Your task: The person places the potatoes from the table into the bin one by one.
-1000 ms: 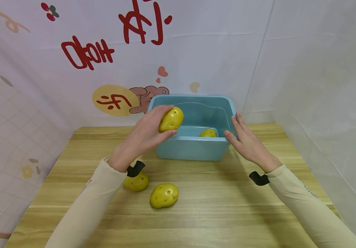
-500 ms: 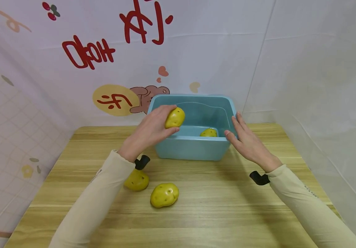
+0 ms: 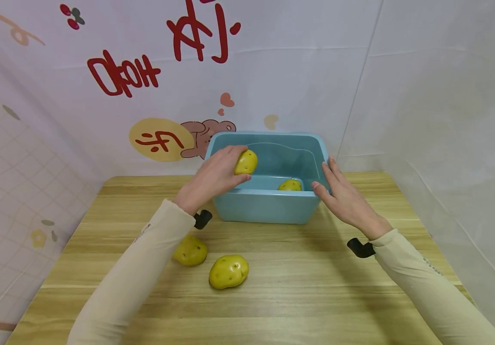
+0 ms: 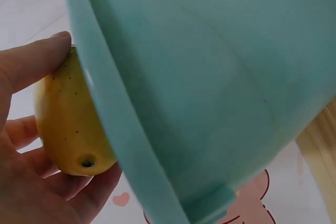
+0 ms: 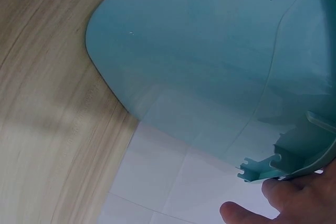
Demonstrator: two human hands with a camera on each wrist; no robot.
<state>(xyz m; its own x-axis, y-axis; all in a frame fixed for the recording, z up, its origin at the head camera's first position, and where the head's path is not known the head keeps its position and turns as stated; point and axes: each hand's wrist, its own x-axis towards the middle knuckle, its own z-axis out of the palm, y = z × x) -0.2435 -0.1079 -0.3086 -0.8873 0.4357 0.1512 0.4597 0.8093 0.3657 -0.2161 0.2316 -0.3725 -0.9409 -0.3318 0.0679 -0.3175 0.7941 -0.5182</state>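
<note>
My left hand [image 3: 215, 175] grips a yellow potato [image 3: 246, 162] over the left side of a light blue plastic bin [image 3: 266, 208]. In the left wrist view the thumb and fingers wrap this potato [image 4: 73, 116], and the bin's rim hides part of it. A second potato [image 3: 290, 185] lies inside the bin toward the right; the front wall covers its lower part. With fingers fairly straight, my right hand [image 3: 346, 199] rests against the bin's right rim. The right wrist view shows its fingers [image 5: 281, 195] at the rim's underside.
On the wooden table [image 3: 299, 292], in front of the bin, lie two more potatoes: one [image 3: 190, 251] beside the left forearm, the other [image 3: 229, 271] nearer the middle. A white printed wall sheet [image 3: 295, 72] stands right behind the bin, and sheets flank both sides.
My left hand has moved slightly right and farther over the bin, carrying the potato. The right hand, the bin and the other potatoes stay where they were.
</note>
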